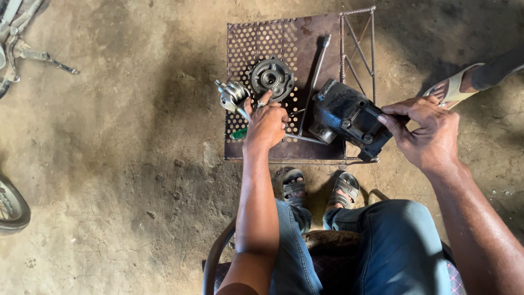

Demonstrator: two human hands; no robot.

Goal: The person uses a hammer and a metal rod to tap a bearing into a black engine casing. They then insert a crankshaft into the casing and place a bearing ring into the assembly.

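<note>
A rusty perforated metal stand (284,38) sits on the dirt floor in front of my feet. My right hand (428,131) grips the right end of a dark, greasy engine casing (346,117) resting on the stand's right side. My left hand (266,124) is closed around a thin tool with a green handle (238,133), next to a shiny crankshaft part (233,95) at the stand's left edge. A round grey cover plate (271,78) lies just beyond my left hand. A long metal wrench (315,71) lies diagonally between the plate and the casing.
Another person's sandalled foot (458,87) rests on the ground at the right, close to the stand's wire frame (360,49). Motorcycle parts (22,49) lie at the top left, and a tyre (11,210) shows at the left edge. I sit on a low stool.
</note>
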